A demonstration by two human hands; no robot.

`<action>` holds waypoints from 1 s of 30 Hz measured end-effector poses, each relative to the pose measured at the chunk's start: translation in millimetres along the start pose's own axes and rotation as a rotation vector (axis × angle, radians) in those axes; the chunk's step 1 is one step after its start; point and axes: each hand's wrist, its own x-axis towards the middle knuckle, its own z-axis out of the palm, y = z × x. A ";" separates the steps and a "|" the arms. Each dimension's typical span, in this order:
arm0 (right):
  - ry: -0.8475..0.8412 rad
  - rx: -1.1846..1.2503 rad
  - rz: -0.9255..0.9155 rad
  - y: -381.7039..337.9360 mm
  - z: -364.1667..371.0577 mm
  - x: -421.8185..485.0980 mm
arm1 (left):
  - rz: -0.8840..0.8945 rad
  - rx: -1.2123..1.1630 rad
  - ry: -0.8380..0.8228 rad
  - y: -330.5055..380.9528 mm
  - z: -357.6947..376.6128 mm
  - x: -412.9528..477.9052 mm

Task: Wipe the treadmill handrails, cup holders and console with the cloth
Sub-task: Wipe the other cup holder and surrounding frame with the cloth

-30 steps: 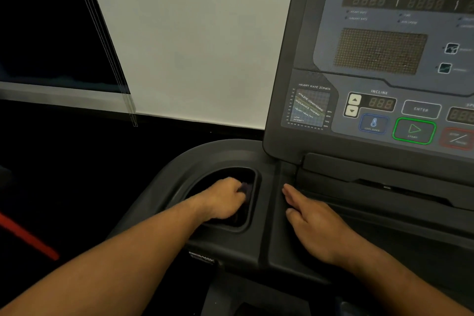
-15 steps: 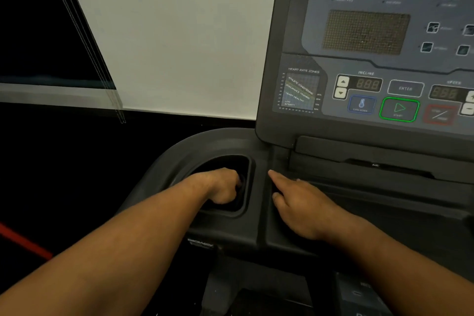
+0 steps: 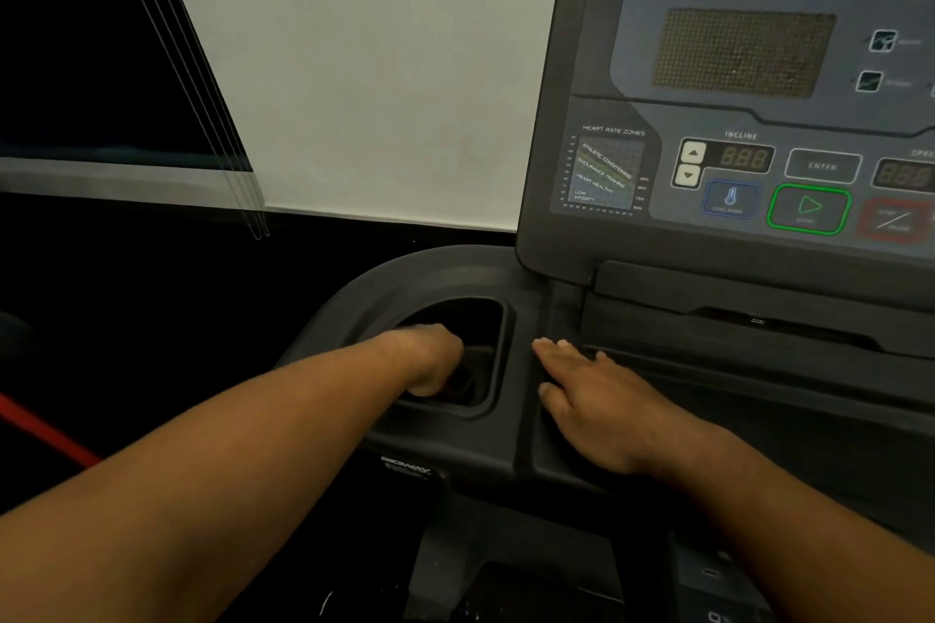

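Note:
The dark treadmill console fills the upper right, its displays unlit. Below its left corner is the left cup holder, a deep dark recess. My left hand reaches down into it, fingers curled round a dark cloth that barely shows against the hollow's inside. Just right of the cup holder, my right hand lies flat, fingers straight, on the ledge under the console and holds nothing. The curved dark handrail moulding wraps round the cup holder's far left side.
A white wall stands behind the treadmill, with a dark window and hanging blind cords at the left. A red strip crosses the dark floor at lower left. The console's reading ledge runs to the right.
My left hand has shifted a little toward the near left inside the cup holder with the cloth. My right hand stays resting on the ledge. The view has swung slightly.

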 end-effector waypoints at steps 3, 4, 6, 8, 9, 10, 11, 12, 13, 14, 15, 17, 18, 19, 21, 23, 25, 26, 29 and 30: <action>-0.014 -0.004 -0.016 -0.2 -1.3 -1.7 | -0.081 -0.054 0.251 2.0 10.9 6.9; -0.015 -0.006 -0.018 0.3 -1.5 -1.8 | -0.042 -0.113 0.246 4.5 11.4 8.9; -0.015 -0.015 -0.020 0.9 -0.9 -1.6 | 0.080 -0.290 0.139 7.0 11.9 11.3; -0.016 -0.016 -0.021 1.0 -0.2 -1.9 | 0.162 -0.376 0.012 5.7 10.5 9.7; -0.016 -0.012 -0.020 0.5 0.4 -2.5 | 0.182 -0.334 -0.023 3.2 9.4 10.6; -0.013 -0.009 -0.019 0.2 0.8 -2.2 | 0.191 -0.246 -0.039 0.1 6.0 11.2; -0.010 -0.010 -0.018 0.2 1.3 -1.6 | 0.201 -0.126 -0.031 -2.1 3.7 13.3; -0.007 -0.015 -0.018 0.1 1.7 -0.7 | 0.211 -0.003 -0.015 -2.0 1.0 13.1; -0.006 -0.023 -0.018 0.6 1.8 -0.1 | 0.220 0.085 0.019 -0.6 -1.2 13.4; -0.007 -0.028 -0.016 0.1 2.7 0.2 | 0.208 0.140 0.056 1.6 -0.6 12.5; -0.006 -0.029 -0.013 0.3 3.6 0.2 | 0.177 0.169 0.105 5.4 0.9 11.2; 0.001 -0.019 -0.006 1.5 5.4 0.3 | 0.072 0.189 0.148 12.9 2.5 7.0; 0.001 -0.019 -0.007 2.1 5.7 0.5 | 0.018 0.182 0.116 14.9 1.2 4.6; 0.001 -0.020 -0.007 2.9 5.9 0.5 | -0.026 0.166 0.048 15.0 -0.4 2.8; 0.006 -0.019 -0.006 3.9 5.7 0.3 | -0.079 0.130 -0.140 11.0 -3.8 0.9; 0.013 -0.015 -0.005 2.9 6.5 -0.9 | -0.078 0.063 -0.244 7.3 -7.4 -3.2; 0.015 0.003 -0.003 1.3 7.6 -2.5 | -0.090 -0.110 -0.259 4.6 -6.5 -7.3; 0.020 0.017 -0.005 0.9 7.8 -2.9 | -0.080 -0.195 -0.247 4.2 -6.7 -11.3; 0.011 0.052 -0.004 0.3 6.1 -3.5 | -0.092 -0.483 -0.182 8.6 -5.9 -15.8; 0.009 0.058 -0.002 0.6 4.5 -2.4 | -0.089 -0.568 -0.147 11.2 -6.5 -15.9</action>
